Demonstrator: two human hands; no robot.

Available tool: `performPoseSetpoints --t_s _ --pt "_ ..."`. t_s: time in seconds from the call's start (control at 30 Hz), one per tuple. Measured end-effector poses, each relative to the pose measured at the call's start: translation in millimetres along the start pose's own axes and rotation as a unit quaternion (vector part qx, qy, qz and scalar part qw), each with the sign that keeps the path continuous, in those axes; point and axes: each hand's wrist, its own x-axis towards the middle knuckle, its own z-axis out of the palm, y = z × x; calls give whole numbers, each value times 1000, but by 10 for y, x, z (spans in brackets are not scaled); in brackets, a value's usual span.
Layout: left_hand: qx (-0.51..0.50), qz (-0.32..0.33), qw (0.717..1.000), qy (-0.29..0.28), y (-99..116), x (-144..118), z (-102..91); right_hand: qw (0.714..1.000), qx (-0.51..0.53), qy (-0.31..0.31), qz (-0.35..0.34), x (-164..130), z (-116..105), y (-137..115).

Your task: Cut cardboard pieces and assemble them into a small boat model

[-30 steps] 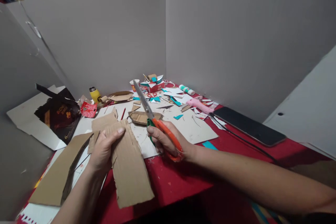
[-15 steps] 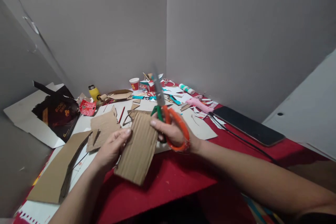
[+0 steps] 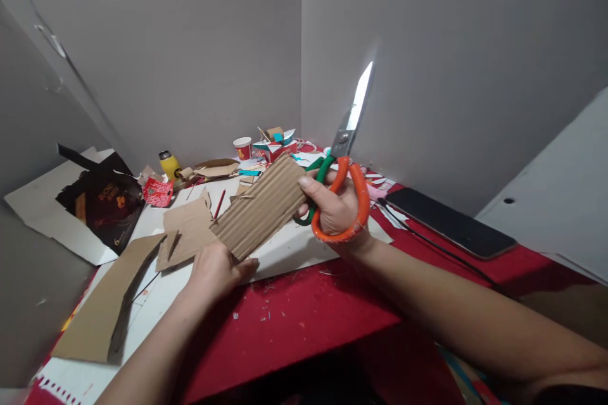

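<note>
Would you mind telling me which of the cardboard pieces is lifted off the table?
The ribbed corrugated strip, held between the left hand and right hand. The torn flat piece and long curved-cut piece lie on the table.

Two bare forearms come into the head view from the bottom edge, one on each side. Neither shows a sleeve, cuff, glove, watch, bracelet or ring anywhere along its visible length. The left hand (image 3: 216,272) has short, plain fingernails, and its forearm is slim, narrowing at the wrist. The right hand (image 3: 332,205) also has short, unpainted nails, the thumbnail showing pale. The right forearm is seen at greater length, reaching the lower right corner, where a dark edge, possibly clothing, sits, too little of it showing to tell.
</note>
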Motion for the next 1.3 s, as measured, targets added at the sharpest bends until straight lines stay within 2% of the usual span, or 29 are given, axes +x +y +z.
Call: performPoseSetpoints --t_s 0.07,0.13,0.17,0.2,0.23,0.27,0.33,0.43,0.53,0.63,0.7,0.77,0.87,1.03,1.17,1.3 --pt "8 8 998 -62 91 -62 -21 1000 13 -1 6 -13 15 17" --pt "-8 -2 978 -208 190 -121 -80 1000 28 7 6 -19 23 8" --pt "-32 -14 953 -301 231 -145 -113 999 32 10 6 -22 26 -6" --pt "-68 -25 927 -367 263 -162 -144 999 35 14 5 -26 28 -25" --pt "-115 -35 909 -400 284 -172 -168 999 36 16 5 -33 32 -45" --pt "-169 -41 901 -398 294 -174 -182 999 38 15 5 -42 36 -64" --pt "-282 -45 905 -314 290 -159 -180 999 46 5 8 -71 51 -87" --pt "-407 -48 895 -178 278 -118 -123 998 63 -28 17 -142 79 -71" --pt "-464 -48 882 -64 295 -90 -79 993 74 -85 37 -230 96 -2" --pt "-485 -36 873 13 301 -73 -131 984 58 -163 43 -288 94 88" --pt "-486 -31 873 37 286 -62 -217 984 47 -167 30 -291 88 134" --pt "-478 -26 877 49 264 -51 -303 988 50 -143 19 -269 84 152" --pt "-464 -18 884 50 245 -42 -344 988 54 -145 16 -238 90 134" --pt "-462 -29 886 27 279 -84 -129 982 -2 -188 32 -327 129 83" --pt "-466 -45 883 18 320 -130 -26 965 -29 -254 53 -417 143 37" --pt "-481 -37 871 97 321 -114 -177 955 -80 -282 49 -383 116 3"
